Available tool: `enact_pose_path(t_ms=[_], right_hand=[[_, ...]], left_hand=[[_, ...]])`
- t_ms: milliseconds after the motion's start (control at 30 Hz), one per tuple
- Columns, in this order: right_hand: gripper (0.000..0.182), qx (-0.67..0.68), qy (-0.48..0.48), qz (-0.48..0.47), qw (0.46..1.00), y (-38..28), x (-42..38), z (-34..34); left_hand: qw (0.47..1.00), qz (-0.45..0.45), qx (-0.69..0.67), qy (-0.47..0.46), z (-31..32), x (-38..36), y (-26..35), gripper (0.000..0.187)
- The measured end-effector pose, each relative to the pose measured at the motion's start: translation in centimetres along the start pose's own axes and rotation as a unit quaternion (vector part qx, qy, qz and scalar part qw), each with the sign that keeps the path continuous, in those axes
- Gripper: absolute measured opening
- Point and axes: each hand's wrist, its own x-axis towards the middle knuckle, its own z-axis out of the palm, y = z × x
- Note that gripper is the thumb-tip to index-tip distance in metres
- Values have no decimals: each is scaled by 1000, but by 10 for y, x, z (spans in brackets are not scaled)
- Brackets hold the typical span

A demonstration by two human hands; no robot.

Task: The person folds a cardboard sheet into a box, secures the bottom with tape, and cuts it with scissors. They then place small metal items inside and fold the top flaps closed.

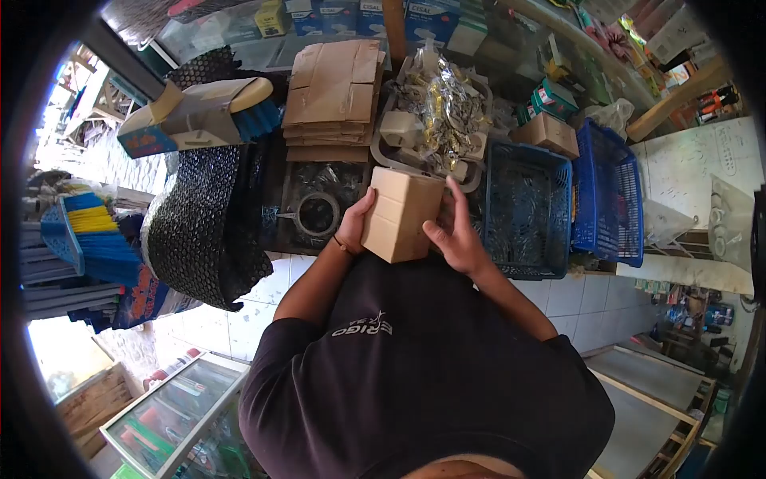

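A small brown cardboard box (391, 211) is held upright in front of my chest. My left hand (357, 222) grips its left side, the thumb near the top edge. On the other side, my right hand (459, 238) is open with the fingers apart, close to the box's right face; whether it touches cannot be made out. Just beyond the box is a tray (384, 152) heaped with shiny clear and gold plastic packets (447, 104). A stack of flattened cardboard (331, 84) lies to the left of that tray. Below the stack sits a tape roll (317, 214).
Two blue plastic baskets (528, 152) (610, 191) stand on the right, near a closed brown carton (549, 133). Black bubble wrap (199, 231) hangs at the left, under a box (195, 116) of blue items. A glass display case (171, 407) stands at lower left.
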Motion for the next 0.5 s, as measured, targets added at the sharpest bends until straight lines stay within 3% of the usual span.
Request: enact_pose_path(t_ms=[100,167,233,333,367,500], right_hand=[[82,-45,48,34,997,-6,7,-16],[83,-62,64,31,996,-1,12,-24],[84,-96,52,26,994,1,15,-30],[85,-298,5,-52,953,0,16,-31],[85,-381,-11,-89,920,-1,15,-31],[85,-399,-23,-40,916,14,5,-31]], left_hand=[[962,53,265,-28,19,-3,28,57],[926,98,363,-30,42,2,39,67],[748,212,627,-60,42,11,51,72],[563,222,793,-69,56,12,58,72],[542,226,806,-72,55,15,53,72],[460,227,854,-90,47,16,33,70]])
